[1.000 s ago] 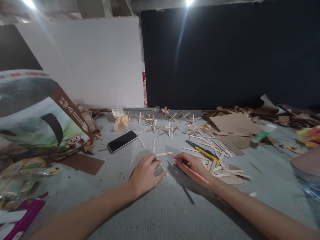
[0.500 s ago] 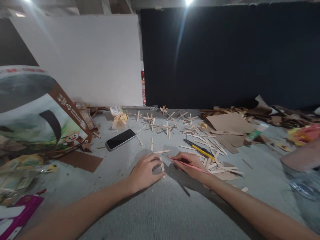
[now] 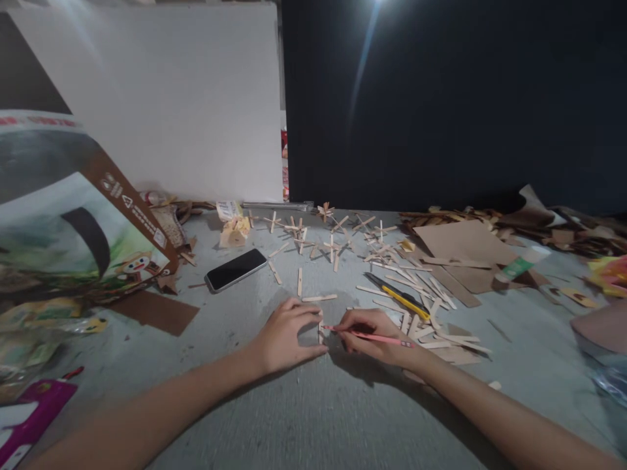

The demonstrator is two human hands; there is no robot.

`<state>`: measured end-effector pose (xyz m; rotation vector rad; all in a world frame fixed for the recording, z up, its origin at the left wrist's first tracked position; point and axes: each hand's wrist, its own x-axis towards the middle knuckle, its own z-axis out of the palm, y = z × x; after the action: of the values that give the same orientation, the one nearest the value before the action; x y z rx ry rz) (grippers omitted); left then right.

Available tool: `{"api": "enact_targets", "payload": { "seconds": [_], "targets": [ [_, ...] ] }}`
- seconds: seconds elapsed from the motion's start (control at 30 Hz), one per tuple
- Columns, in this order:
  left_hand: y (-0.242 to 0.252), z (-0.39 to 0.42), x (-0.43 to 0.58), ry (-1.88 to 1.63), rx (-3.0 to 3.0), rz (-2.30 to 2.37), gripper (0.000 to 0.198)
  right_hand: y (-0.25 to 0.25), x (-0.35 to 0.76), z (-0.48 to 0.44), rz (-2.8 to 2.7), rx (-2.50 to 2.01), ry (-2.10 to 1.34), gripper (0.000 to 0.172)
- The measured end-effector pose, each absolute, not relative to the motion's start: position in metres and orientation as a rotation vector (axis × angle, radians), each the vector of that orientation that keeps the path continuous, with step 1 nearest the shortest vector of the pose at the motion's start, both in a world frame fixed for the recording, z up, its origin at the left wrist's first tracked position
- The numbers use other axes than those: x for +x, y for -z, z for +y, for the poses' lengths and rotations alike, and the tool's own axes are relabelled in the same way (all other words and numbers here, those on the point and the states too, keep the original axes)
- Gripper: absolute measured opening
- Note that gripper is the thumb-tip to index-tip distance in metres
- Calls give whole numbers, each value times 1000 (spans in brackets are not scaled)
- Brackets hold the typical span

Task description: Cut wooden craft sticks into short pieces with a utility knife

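Note:
Between its thumb and fingers my left hand (image 3: 290,334) pins a short wooden stick (image 3: 321,331) that lies upright in the view on the grey table. My right hand (image 3: 368,333) grips a pink pencil (image 3: 379,337), its tip touching or nearly touching that stick. Just beyond my left hand lie another loose stick (image 3: 319,298) and a stick with a small mark (image 3: 300,282). A yellow and black utility knife (image 3: 399,296) rests on a heap of wooden sticks (image 3: 443,341) beyond and beside my right hand.
Several crossed-stick pieces (image 3: 332,247) stand toward the back. A phone (image 3: 236,269) lies left of them. Cardboard sheets (image 3: 458,241) and a glue stick (image 3: 522,266) are at right. A large printed bag (image 3: 78,222) and a purple object (image 3: 36,418) occupy the left.
My right hand has brought the pencil tip left and down onto or close to the stick. My left hand keeps the stick in place. The view has shifted slightly.

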<state>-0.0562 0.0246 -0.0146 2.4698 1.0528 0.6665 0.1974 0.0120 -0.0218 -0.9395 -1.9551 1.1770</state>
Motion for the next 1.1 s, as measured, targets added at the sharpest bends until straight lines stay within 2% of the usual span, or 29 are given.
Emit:
{"api": "enact_targets", "payload": {
  "seconds": [0.13,0.33,0.93,1.1],
  "targets": [
    [17,31,-60,-629,2494,998,48,23,197,13,-1910,-990,-1280,38],
    [17,31,-60,-586,2521,1019,51,27,196,15,-1913,-1002,-1286,36],
    [14,30,-57,-558,2523,1061,46,33,198,15,-1861,-997,-1332,37],
    [11,29,-57,-527,2519,1061,47,25,196,13,-1896,-980,-1319,33]
  ]
}}
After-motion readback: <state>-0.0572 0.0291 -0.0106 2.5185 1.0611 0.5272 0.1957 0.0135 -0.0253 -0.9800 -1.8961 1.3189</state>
